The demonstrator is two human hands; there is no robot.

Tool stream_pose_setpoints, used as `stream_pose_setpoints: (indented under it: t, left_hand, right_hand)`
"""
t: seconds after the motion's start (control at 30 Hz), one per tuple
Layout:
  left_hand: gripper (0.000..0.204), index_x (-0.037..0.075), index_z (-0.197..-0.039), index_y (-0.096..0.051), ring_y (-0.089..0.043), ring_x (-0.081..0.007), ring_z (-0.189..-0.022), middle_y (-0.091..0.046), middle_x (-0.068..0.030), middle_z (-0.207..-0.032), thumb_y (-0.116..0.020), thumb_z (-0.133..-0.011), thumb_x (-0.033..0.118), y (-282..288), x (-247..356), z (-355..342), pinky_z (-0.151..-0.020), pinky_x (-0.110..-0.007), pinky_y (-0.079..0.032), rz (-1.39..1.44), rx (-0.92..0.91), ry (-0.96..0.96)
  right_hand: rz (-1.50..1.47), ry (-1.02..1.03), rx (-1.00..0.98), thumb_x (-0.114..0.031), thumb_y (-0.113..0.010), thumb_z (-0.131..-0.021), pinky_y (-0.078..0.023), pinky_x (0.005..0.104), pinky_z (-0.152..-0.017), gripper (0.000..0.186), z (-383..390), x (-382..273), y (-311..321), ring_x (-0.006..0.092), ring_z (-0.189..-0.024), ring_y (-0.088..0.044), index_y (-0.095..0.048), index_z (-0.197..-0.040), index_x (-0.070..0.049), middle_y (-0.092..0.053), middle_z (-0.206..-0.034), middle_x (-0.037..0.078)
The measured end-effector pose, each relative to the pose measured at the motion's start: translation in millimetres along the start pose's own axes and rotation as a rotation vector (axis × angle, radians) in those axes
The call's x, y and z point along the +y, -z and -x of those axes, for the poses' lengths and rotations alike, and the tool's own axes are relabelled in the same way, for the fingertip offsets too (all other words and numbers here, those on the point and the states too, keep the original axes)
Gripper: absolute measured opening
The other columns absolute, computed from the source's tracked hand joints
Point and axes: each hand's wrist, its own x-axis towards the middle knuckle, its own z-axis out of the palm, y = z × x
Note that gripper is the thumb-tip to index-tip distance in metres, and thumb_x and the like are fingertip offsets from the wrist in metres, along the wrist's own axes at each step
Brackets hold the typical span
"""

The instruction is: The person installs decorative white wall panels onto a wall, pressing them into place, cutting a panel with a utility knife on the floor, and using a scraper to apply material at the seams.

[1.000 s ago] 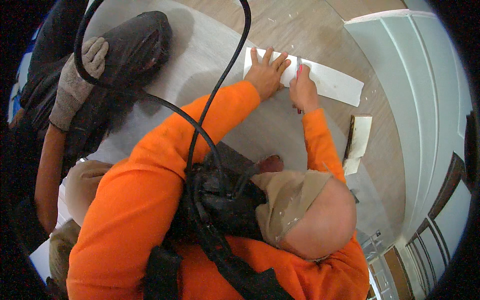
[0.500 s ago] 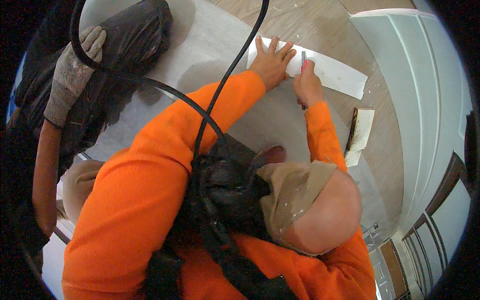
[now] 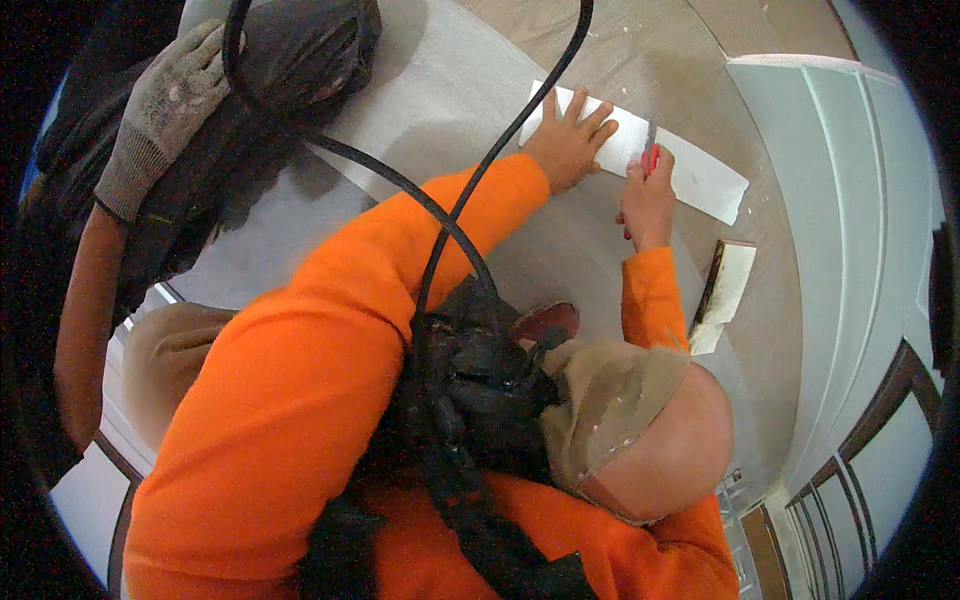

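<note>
A long white strip of thin board or plank lies on the floor ahead of me. My left hand presses on its left part, fingers spread flat. In my right hand is a red-handled utility knife, its blade pointing away from me over the middle of the strip. I cannot tell whether the blade touches the surface. Nearer to me on the right rests a shorter cream offcut with a dark, ragged edge.
At the left, a co-worker's gloved hand rests on dark trousers. Black cables hang across my view. A pale panelled surface curves along the right, and my bare knee is raised below.
The view has shifted, so everything sits lower and farther right. My right hand with the knife has moved slightly rightward along the strip, away from my left hand, which stays on it.
</note>
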Motion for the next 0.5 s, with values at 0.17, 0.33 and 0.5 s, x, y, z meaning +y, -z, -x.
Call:
stream_pose_setpoints:
  t: [0.17, 0.33, 0.5]
  left_hand:
    - [0.071, 0.018, -0.148, -0.035, -0.019, -0.0420, -0.144, -0.023, -0.0057, -0.159, -0.060, -0.088, 0.046, 6.6, -0.7, 1.2, -0.106, -0.075, -0.014, 0.001, -0.036, 0.013]
    - [0.065, 0.015, -0.146, -0.040, -0.023, -0.0409, -0.142, -0.030, -0.0064, -0.155, -0.058, -0.090, 0.044, 9.8, 0.2, 3.8, -0.104, -0.074, -0.018, -0.013, 0.036, -0.018]
    - [0.071, 0.018, -0.147, -0.038, -0.022, -0.0427, -0.143, -0.024, -0.0053, -0.158, -0.061, -0.086, 0.047, 6.7, -1.0, 5.4, -0.103, -0.076, -0.018, -0.023, 0.036, -0.018]
  right_hand:
    - [-0.002, -0.111, -0.066, -0.021, -0.049, -0.095, -0.052, 0.0531, -0.068, 0.036, -14.8, 3.1, 10.1, 0.0463, -0.079, -0.066, -0.039, -0.127, -0.006, -0.065, -0.095, 0.029]
    - [0.172, 0.056, -0.104, -0.018, -0.047, -0.095, -0.051, 0.0554, -0.072, 0.030, -29.8, 13.7, -1.3, 0.0491, -0.084, -0.064, -0.041, -0.121, -0.006, -0.064, -0.093, 0.032]
    - [0.213, 0.123, -0.110, -0.017, -0.048, -0.094, -0.050, 0.0561, -0.073, 0.030, -36.5, 16.0, -9.0, 0.0491, -0.085, -0.064, -0.040, -0.120, -0.004, -0.064, -0.091, 0.031]
